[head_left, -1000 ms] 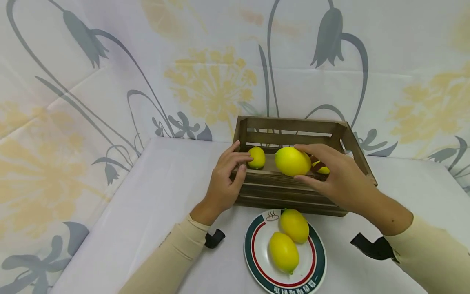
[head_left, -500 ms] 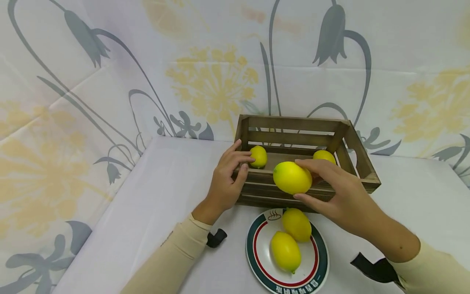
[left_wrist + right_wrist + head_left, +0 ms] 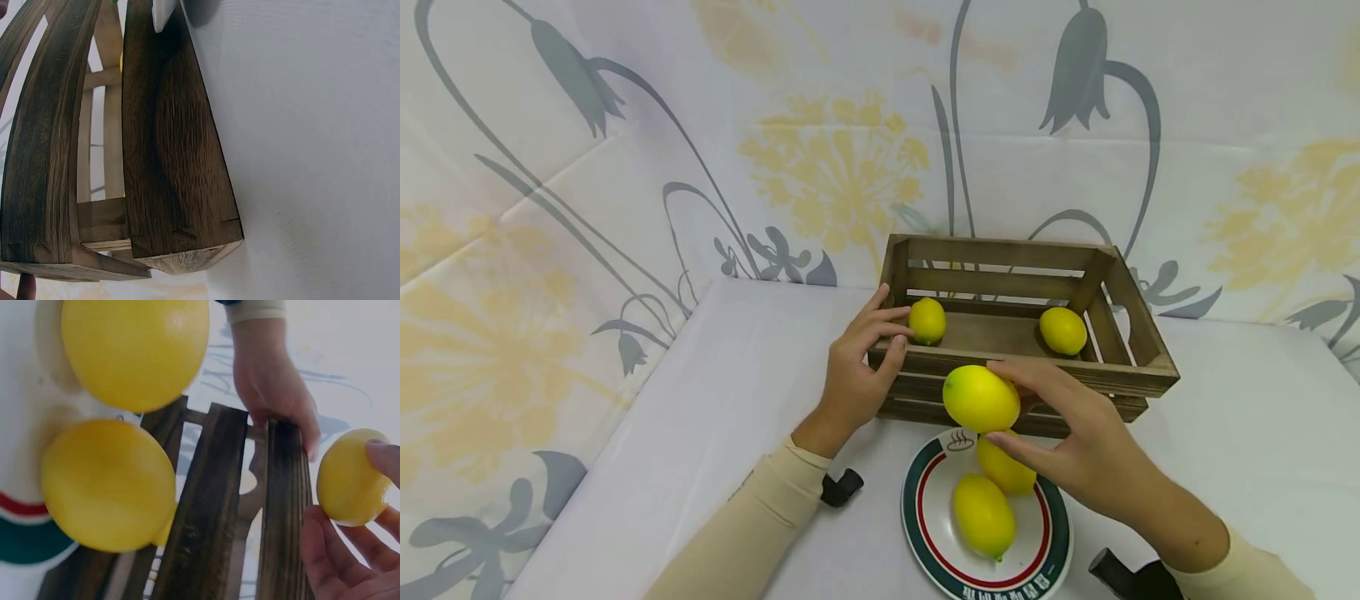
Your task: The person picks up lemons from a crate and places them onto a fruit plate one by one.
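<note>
My right hand (image 3: 1086, 442) pinches a yellow lemon (image 3: 981, 398) between thumb and fingers, in front of the wooden crate (image 3: 1015, 379); in the right wrist view the held lemon (image 3: 351, 478) shows at the right. My left hand (image 3: 865, 367) holds the crate's front left corner, fingers over the top edge. Inside the crate lie a lemon (image 3: 927, 322) at the left and another lemon (image 3: 1063, 331) at the right. Two lemons rest on the plate (image 3: 912, 533): a nearer lemon (image 3: 983, 517) and a farther lemon (image 3: 1011, 471), partly hidden by the held one and my right thumb.
The crate and plate stand on a white cloth (image 3: 722, 450), the plate right before the crate. Close behind hangs a flower-patterned cloth (image 3: 850, 167). A black strap (image 3: 842, 487) shows at my left wrist.
My right hand has carried the lemon from above the crate, over its front edge and toward me, to near the plate. My left hand stays at the corner.
</note>
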`<state>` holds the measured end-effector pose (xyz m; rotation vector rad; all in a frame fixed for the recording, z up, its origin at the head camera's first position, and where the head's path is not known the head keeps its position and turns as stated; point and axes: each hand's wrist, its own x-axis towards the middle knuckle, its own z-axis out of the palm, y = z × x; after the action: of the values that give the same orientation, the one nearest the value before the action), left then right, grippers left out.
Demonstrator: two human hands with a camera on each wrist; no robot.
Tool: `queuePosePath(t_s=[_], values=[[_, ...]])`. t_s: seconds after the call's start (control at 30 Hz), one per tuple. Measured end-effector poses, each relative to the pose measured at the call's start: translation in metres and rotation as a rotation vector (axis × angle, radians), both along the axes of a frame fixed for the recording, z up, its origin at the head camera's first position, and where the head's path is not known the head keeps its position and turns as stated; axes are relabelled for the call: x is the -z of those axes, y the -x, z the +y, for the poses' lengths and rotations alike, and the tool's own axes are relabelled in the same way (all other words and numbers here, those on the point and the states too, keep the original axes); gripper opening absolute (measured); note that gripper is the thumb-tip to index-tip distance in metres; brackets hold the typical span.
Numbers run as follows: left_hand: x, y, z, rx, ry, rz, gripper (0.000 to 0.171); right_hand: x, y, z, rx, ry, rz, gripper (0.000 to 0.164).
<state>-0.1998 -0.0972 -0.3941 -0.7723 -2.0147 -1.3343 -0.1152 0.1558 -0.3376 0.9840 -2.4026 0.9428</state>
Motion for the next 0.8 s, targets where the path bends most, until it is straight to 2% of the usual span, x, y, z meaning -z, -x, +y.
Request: queuePosePath(t_s=[0.27,0.47,0.8], values=[[-0.001,0.0,-0.001,-0.01,0.013,0.012,0.017,0.017,-0.004,-0.002,-0.02,0.038,-0.082,0.078],[0.0,0.0,-0.002,-0.013,0.022,0.016,0.018,0.028,-0.006,-0.002,-0.031,0.084,-0.101,0.076],[0.002,-0.001,0.001,0.012,-0.006,-0.01,0.019,0.041,-0.001,-0.001,-0.049,0.076,-0.184,0.066]])
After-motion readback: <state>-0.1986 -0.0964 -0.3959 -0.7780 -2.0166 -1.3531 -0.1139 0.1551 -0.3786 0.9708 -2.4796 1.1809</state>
